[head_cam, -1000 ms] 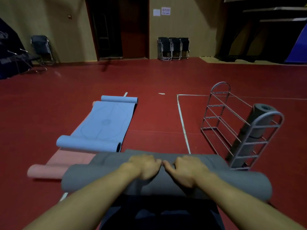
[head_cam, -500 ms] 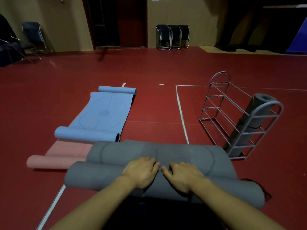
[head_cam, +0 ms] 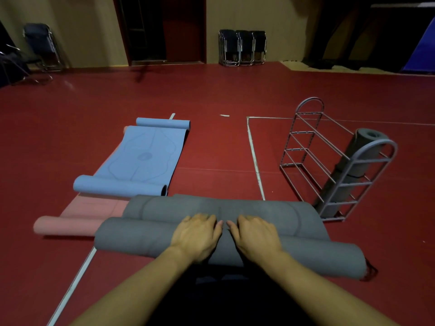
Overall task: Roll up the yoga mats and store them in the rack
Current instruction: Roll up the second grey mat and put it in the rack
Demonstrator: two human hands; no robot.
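A grey yoga mat lies across the red floor in front of me, its near part rolled into a thick tube and a short flat stretch beyond it. My left hand and my right hand rest palm-down side by side on top of the roll, fingers spread and pointing forward. A blue mat lies further left, curled at both ends. A pink mat sits partly rolled beside the grey one. The metal rack stands at right, holding a rolled grey mat.
White court lines run along the red floor between the mats and the rack. Folded chairs lean against the far wall, another chair stands far left, and a dark doorway is behind.
The grey roll has moved forward and grown thicker, leaving less flat mat ahead of it. My hands went from curled over the roll to lying flat on top.
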